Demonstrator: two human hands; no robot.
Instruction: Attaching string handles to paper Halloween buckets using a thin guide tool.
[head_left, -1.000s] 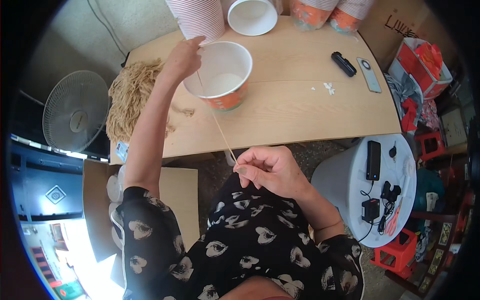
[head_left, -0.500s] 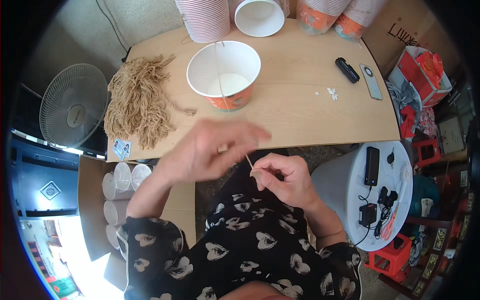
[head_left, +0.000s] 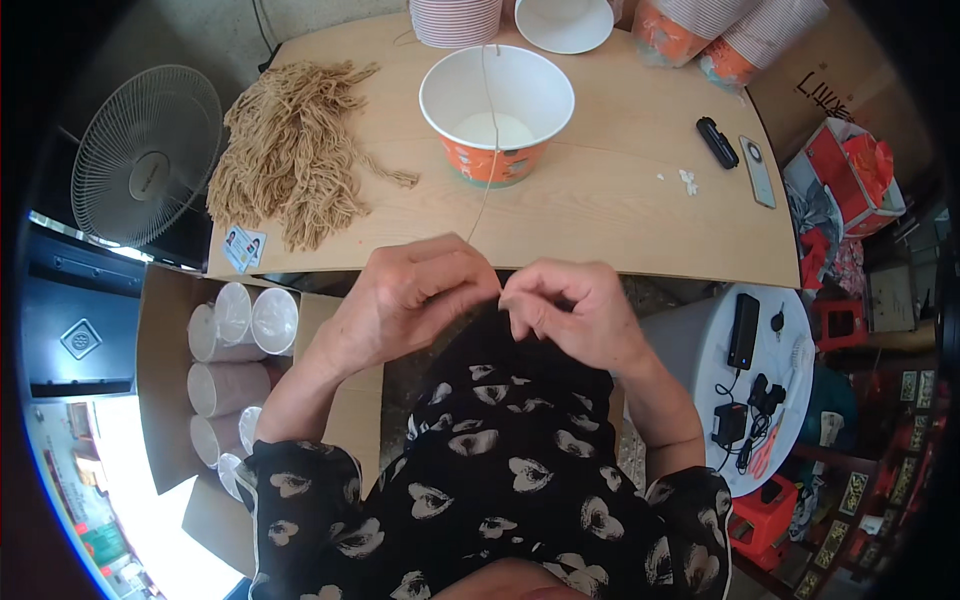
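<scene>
A thin tan cord (head_left: 479,212) runs from the far rim of a white-lined paper bucket (head_left: 515,163), across its mouth and over its orange side, down to my hands. My left hand (head_left: 415,295) is closed in a pinch on the cord just off the table's near edge. Almost touching it, my right hand (head_left: 572,308) pinches too, thumb against bent forefinger, at what looks like the cord's end; the tip itself is hidden. A heap of tan twisted cords (head_left: 290,160) lies left of the bucket, one strand trailing toward it.
Stacked paper buckets (head_left: 455,20) and a tipped white bucket (head_left: 565,25) stand at the table's back. Small white bits (head_left: 688,181), a black gadget (head_left: 717,143) and a phone (head_left: 757,172) lie right. A carton (head_left: 160,380) is lower left; a round white-topped stand (head_left: 790,400) lower right.
My left hand, blurred and raised half a second ago, has come down to the fingertips of the right. The view has shifted, so the table sits higher in it.
</scene>
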